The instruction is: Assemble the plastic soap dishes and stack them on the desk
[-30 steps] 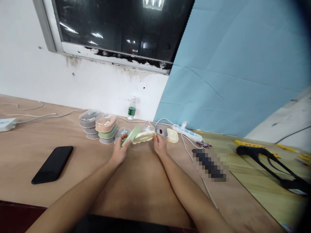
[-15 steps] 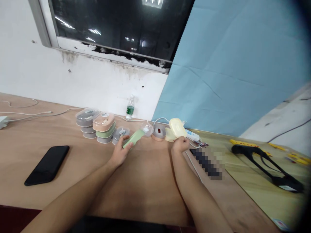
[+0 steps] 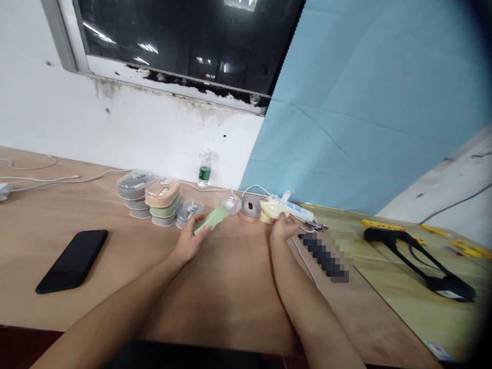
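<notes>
My left hand (image 3: pixel 188 241) grips a light green oblong piece (image 3: pixel 211 219), tilted up toward the right above the wooden table (image 3: pixel 230 287). My right hand (image 3: pixel 283 227) rests closed on a pale yellow oval piece (image 3: pixel 272 209) that lies on the table beside a white power strip (image 3: pixel 295 209). Between the two hands sit a clear round lid (image 3: pixel 229 203) and a pinkish round case (image 3: pixel 249 208). A stack of small oval cases in grey, peach and green (image 3: pixel 154 198) stands just left of my left hand.
A black phone (image 3: pixel 72 260) lies flat at the left. A small water bottle (image 3: pixel 204 170) stands by the wall. White cables (image 3: pixel 49 179) run along the far left. A black tool (image 3: pixel 418 256) and yellow parts lie on the right; a blurred dark object (image 3: pixel 325 255) is near my right forearm.
My right hand carried the pale yellow piece away from the green one, to the right, then lowered it onto the table by the power strip. My left hand kept the green piece in place.
</notes>
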`<state>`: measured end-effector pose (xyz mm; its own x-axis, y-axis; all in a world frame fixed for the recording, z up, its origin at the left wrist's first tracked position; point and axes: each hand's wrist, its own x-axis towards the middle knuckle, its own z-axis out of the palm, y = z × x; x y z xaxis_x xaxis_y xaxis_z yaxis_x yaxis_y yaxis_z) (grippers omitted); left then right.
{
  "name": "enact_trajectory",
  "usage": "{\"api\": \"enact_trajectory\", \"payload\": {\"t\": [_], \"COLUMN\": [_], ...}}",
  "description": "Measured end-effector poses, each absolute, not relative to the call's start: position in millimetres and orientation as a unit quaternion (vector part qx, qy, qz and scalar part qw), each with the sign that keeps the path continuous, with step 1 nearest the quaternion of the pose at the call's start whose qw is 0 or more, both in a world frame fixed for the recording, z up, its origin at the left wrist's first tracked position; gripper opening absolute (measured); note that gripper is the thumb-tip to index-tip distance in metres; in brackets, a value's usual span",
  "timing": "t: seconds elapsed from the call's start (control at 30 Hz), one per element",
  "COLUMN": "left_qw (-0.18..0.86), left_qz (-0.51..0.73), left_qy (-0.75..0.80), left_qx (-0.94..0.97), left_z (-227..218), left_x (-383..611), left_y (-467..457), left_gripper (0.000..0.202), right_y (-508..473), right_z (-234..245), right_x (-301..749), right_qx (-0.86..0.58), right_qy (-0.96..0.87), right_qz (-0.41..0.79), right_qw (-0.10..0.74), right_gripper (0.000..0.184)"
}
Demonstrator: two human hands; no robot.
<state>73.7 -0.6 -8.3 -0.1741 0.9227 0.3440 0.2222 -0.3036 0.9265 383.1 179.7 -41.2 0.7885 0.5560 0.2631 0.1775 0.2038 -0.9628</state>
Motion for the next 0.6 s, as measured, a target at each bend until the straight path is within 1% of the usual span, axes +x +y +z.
{"api": "enact_trajectory", "payload": {"t": [0.07,0.13,0.37,0.47,0.6], "left_qw": [0.305,0.306,0.294,0.290,0.289], "left_qz": [0.576,0.575,0.568,0.567,0.559], "left_qy": [0.505,0.507,0.510,0.513,0.518], "left_qx": [0.565,0.565,0.575,0.575,0.579], "left_z": [-8.6,-8.6,-8.4,-7.5,-4.7], "left_x": [73.8,73.9,74.3,74.7,74.7], "left_y": [-0.6,-0.7,-0.5,-1.0,-3.0], "left_gripper": [0.051,0.052,0.051,0.052,0.052], "right_y": [178.0,175.9,175.9,178.9,180.7], "right_z": [-41.3,-40.4,-39.6,-42.9,-44.8], "right_x": [380.7,378.1,375.2,377.0,380.5], "right_qx": [-0.613,-0.605,-0.589,-0.598,-0.621], "right_qy": [-0.306,-0.314,-0.359,-0.374,-0.388], "right_qz": [0.148,0.159,0.166,0.144,0.067], "right_qw": [0.714,0.714,0.705,0.695,0.678], "right_gripper": [0.058,0.060,0.057,0.051,0.033]}}
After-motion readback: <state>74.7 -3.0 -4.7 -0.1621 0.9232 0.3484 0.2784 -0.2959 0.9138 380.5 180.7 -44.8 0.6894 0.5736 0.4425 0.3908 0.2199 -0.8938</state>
